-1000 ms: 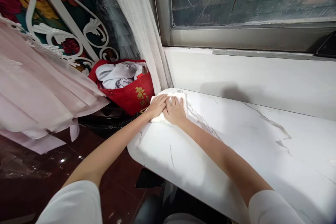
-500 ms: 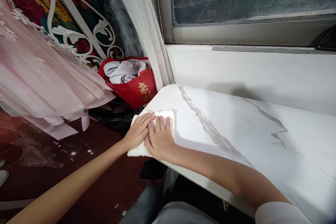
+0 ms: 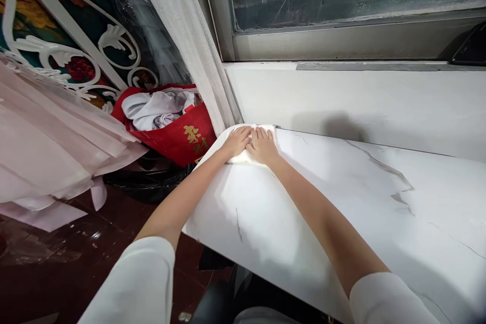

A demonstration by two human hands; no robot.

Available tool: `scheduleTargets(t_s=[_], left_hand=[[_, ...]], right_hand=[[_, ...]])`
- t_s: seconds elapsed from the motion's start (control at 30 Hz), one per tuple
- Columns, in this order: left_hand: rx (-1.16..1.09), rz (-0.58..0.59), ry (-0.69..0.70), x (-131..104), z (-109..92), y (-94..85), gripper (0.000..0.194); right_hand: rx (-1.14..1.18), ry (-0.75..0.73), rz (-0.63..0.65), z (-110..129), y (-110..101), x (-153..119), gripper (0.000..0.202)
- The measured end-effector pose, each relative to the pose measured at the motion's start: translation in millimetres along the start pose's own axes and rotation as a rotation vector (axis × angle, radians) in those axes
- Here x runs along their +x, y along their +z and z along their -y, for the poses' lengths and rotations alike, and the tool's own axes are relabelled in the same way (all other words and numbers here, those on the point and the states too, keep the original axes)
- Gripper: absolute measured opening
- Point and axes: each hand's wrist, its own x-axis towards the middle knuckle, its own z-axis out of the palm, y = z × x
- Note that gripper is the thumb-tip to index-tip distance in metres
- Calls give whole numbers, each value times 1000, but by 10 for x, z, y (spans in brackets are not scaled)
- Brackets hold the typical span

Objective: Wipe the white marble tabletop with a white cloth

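Note:
A white cloth lies flat on the far left corner of a white marble-patterned table, close to the wall. My left hand rests on the cloth with its fingers stretched out. Beside it, touching it, my right hand presses flat on the same cloth, fingers spread and pointing toward the wall. The cloth's right edge shows just past my right fingers.
Left of the table stands a red bag with pale clothes, against a white curtain. A pink dress hangs at the left. A metal-framed window is above the wall, with a black object at its right.
Both hands and the cloth have moved from the table's near left edge forward to the far corner by the wall. The view has shifted slightly right.

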Motion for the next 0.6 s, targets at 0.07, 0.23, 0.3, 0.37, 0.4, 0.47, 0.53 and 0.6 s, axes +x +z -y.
scheduleTargets(t_s=[0.07, 0.23, 0.3, 0.37, 0.4, 0.47, 0.53, 0.6], left_hand=[[-18, 0, 22, 204, -38, 48, 49], [-64, -13, 43, 254, -81, 78, 48], [-64, -10, 17, 167, -109, 66, 48], [-56, -3, -14, 45, -168, 48, 49], [-51, 2, -25, -31, -208, 37, 49], [-35, 13, -45, -226, -308, 9, 50], [-13, 19, -57, -487, -420, -25, 51], [5, 20, -65, -812, -537, -63, 52]], right_hand=[[-11, 21, 8, -169, -16, 86, 56], [-40, 20, -21, -242, -25, 73, 54], [-47, 10, -19, -205, -28, 19, 54], [-45, -4, -11, -163, -45, -63, 54], [-44, -13, -8, -138, -59, -120, 53], [-42, -41, -5, -70, -102, -273, 53], [-40, -85, -3, 39, -157, -486, 54], [-28, -130, 5, 193, -222, -760, 56]])
